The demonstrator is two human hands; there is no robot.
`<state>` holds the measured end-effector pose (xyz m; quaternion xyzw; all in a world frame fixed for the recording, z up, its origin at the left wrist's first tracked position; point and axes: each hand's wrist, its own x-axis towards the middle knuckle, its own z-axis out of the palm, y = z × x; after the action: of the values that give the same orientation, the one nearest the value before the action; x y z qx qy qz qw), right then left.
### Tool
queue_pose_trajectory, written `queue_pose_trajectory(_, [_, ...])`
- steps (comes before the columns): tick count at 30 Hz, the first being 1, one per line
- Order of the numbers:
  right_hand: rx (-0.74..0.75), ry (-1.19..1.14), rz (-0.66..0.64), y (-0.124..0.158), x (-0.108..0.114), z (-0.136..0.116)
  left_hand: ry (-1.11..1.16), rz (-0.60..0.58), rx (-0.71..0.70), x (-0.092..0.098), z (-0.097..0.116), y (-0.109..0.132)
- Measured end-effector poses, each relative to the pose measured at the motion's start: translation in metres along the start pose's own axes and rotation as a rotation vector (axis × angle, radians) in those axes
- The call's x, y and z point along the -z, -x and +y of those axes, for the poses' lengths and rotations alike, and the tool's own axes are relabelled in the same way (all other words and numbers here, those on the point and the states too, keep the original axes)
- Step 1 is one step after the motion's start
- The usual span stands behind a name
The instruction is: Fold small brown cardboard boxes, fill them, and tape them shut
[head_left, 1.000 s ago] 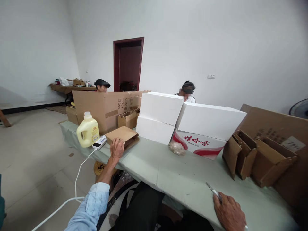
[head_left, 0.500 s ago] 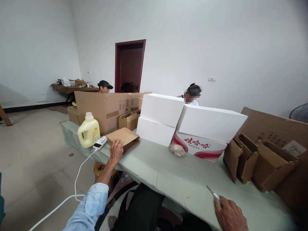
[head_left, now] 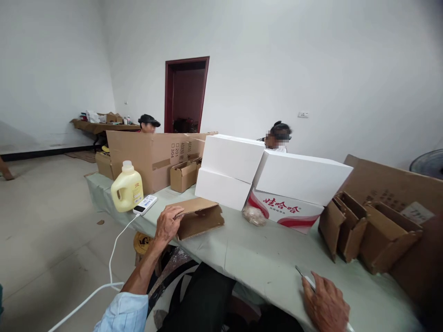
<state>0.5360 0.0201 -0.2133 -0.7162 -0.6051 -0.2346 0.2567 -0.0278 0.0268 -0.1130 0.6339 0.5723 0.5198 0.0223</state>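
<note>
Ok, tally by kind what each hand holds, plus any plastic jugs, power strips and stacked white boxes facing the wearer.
Open-ended brown cardboard box, left hand: 1
Slim metal-tipped tool, right hand: 1
Pale yellow plastic jug: 1
White rectangular power strip: 1
Plain white boxes: 3
White box with red printing: 1
Total: 8

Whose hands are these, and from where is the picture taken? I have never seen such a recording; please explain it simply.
There is no machine here: each grip is a person's bare hand. The camera is worn on that person's head and looks forward and down. The left hand holds an open cardboard box by its edge. The right hand, low on the table, holds a slim tool with a metal tip; its exact kind is unclear. On the table are a yellow jug, a white power strip, stacked white boxes and brown cartons.
</note>
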Motion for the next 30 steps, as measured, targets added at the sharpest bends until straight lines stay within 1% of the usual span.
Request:
queue_pose_trajectory(2, [0.068,-0.165,0.056,-0.009,0.010,-0.023,0.092,-0.024,0.025,0.005,0.012,-0.007])
queue_pose_trajectory(4, [0.145,-0.387,0.056,-0.019,0.025,-0.055,0.150,-0.068,0.042,0.009,0.025,-0.013])
queue_pose_trajectory(7, [0.182,-0.703,-0.040,-0.030,0.062,-0.108,0.256,-0.194,0.095,0.014,0.040,-0.026])
queue_pose_trajectory(9, [0.257,-0.847,-0.126,-0.036,0.091,-0.139,0.321,-0.310,0.133,0.015,0.047,-0.038])
queue_pose_trajectory(11, [0.323,-0.947,-0.209,-0.040,0.116,-0.161,0.366,-0.423,0.152,0.012,0.052,-0.052])
queue_pose_trajectory(13, [0.347,-1.007,-0.298,-0.044,0.131,-0.174,0.399,-0.511,0.155,0.004,0.057,-0.066])
queue_pose_trajectory(15, [0.329,-1.039,-0.377,-0.045,0.134,-0.180,0.436,-0.579,0.154,-0.007,0.063,-0.075])
queue_pose_trajectory(17, [0.276,-1.061,-0.409,-0.044,0.126,-0.181,0.463,-0.603,0.149,-0.017,0.068,-0.077])
queue_pose_trajectory(20, [0.136,-1.085,-0.387,-0.039,0.109,-0.176,0.573,-0.564,0.118,-0.025,0.072,-0.065])
queue_pose_trajectory(22, [0.071,-1.104,-0.408,-0.034,0.100,-0.171,0.667,-0.562,0.045,-0.023,0.071,-0.051])
queue_pose_trajectory(23, [0.065,-1.115,-0.429,-0.032,0.098,-0.169,0.676,-0.571,-0.003,-0.021,0.070,-0.044])
queue_pose_trajectory(25, [0.088,-1.126,-0.452,-0.031,0.099,-0.167,0.593,-0.596,-0.088,-0.016,0.068,-0.034])
queue_pose_trajectory(27, [0.123,-1.094,-0.406,-0.034,0.105,-0.165,0.479,-0.603,-0.129,-0.013,0.067,-0.029])
queue_pose_trajectory(30, [0.223,-1.016,-0.306,-0.047,0.119,-0.164,0.398,-0.642,-0.161,-0.012,0.067,-0.032])
